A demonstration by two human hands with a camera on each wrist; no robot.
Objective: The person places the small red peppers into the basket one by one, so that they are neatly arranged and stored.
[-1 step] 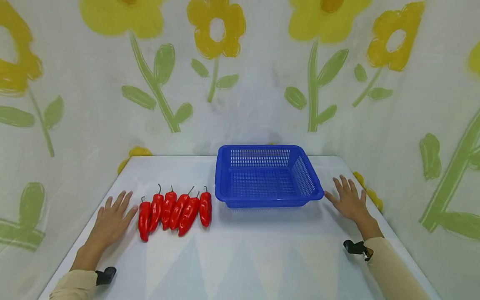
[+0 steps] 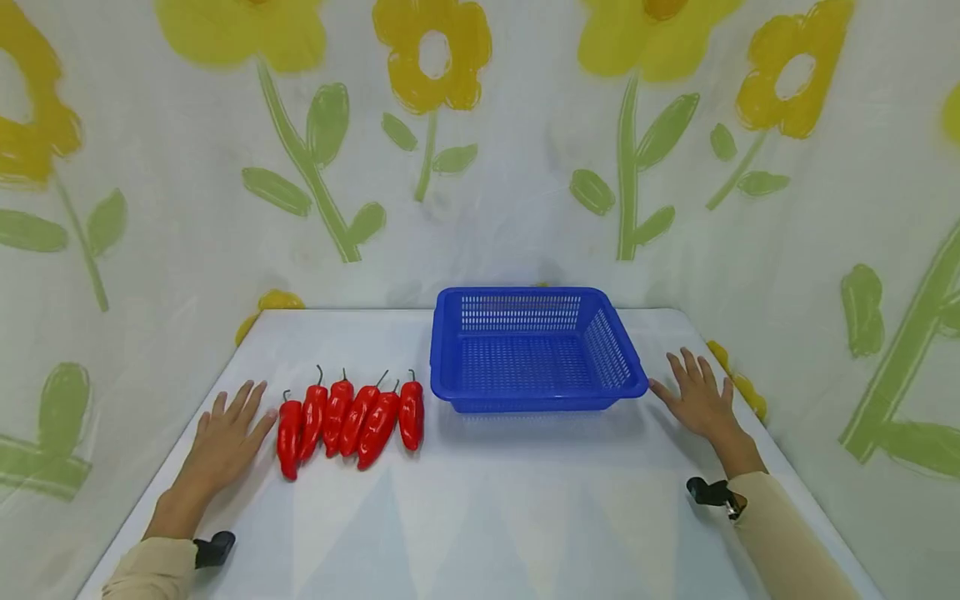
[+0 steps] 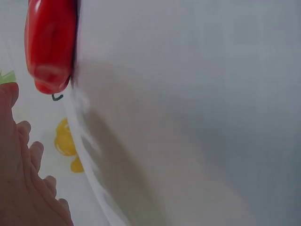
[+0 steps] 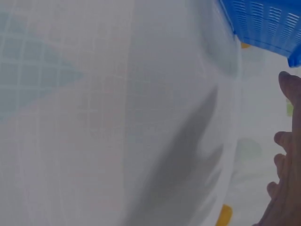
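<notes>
Several red chili peppers with thin dark stems lie side by side on the white table, stems pointing away from me. My left hand is spread just left of the leftmost pepper, its fingers straight and holding nothing. To the right of the peppers stands a blue plastic basket with slotted walls and nothing inside. Beside its front right corner is my right hand, fingers spread, the thumb close to the rim; whether they touch is unclear. A pepper also appears in the left wrist view, and the basket in the right wrist view.
The white tabletop carries a faint pattern of pale triangles. A cloth wall printed with yellow flowers stands behind and along both sides. Each wrist wears a black mount, one by the left sleeve, one by the right sleeve.
</notes>
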